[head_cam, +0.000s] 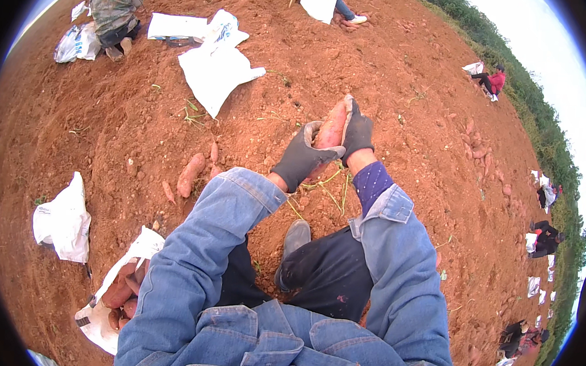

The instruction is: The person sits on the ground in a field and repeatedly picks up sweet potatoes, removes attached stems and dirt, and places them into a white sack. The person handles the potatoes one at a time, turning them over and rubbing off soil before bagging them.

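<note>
A large reddish sweet potato (331, 129) is held in front of me, clear of my knees, in both gloved hands. My left hand (302, 158), in a dark work glove, grips its lower left side. From the right, my right hand (358, 130) is wrapped around the upper part, its glove covering that side. Several loose sweet potatoes (191, 175) lie on the soil to the left of my left forearm. By my left elbow stands an open white woven sack (97, 324) with sweet potatoes inside, partly hidden by my sleeve.
White sacks lie on the red soil, one at the left (64, 222) and another ahead (219, 75). A person in camouflage (113, 8) crouches at the upper left. Sweet potatoes (476, 146) lie scattered to the right. Vine stems (330, 193) lie below my hands.
</note>
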{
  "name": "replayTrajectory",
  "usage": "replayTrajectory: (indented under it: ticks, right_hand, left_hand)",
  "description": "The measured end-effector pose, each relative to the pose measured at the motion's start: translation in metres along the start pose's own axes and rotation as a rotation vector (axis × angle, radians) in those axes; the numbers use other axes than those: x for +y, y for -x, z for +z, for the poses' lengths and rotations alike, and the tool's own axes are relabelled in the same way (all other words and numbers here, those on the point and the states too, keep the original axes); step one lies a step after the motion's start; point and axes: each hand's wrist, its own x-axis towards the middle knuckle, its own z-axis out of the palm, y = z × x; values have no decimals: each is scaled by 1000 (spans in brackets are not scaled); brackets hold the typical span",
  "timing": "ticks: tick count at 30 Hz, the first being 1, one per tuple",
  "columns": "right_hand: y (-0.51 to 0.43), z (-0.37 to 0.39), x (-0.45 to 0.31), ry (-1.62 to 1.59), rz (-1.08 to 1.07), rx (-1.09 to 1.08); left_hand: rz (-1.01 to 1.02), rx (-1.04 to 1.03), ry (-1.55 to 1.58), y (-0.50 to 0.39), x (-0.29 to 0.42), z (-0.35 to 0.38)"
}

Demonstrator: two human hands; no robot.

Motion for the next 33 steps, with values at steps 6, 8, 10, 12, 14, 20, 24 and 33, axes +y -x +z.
replayTrajectory:
  ticks: [6,8,10,12,14,20,24,33]
  right_hand:
    - [-8,0,4,-38,-23,1]
    - [-11,3,8,-92,-44,-83]
    - [-14,3,11,64,-79,-50]
    - [-16,1,14,165,-138,-26]
    - [-20,-3,16,247,-235,-6]
    - [-37,-20,21,378,-343,85]
    - [-35,-25,11,-88,-50,-64]
    - [18,-7,4,187,-54,-450]
  left_hand:
    - [151,70,-470,19,-4,3]
    - [0,87,-520,22,-3,10]
    - [-71,91,-525,23,-1,12]
    - [-90,51,-487,22,2,9]
    - [-231,-63,-120,21,3,4]
    - [-301,-391,530,18,1,-8]
    - [-446,-482,989,11,-4,-16]
    - [-426,-441,938,0,-17,-15]
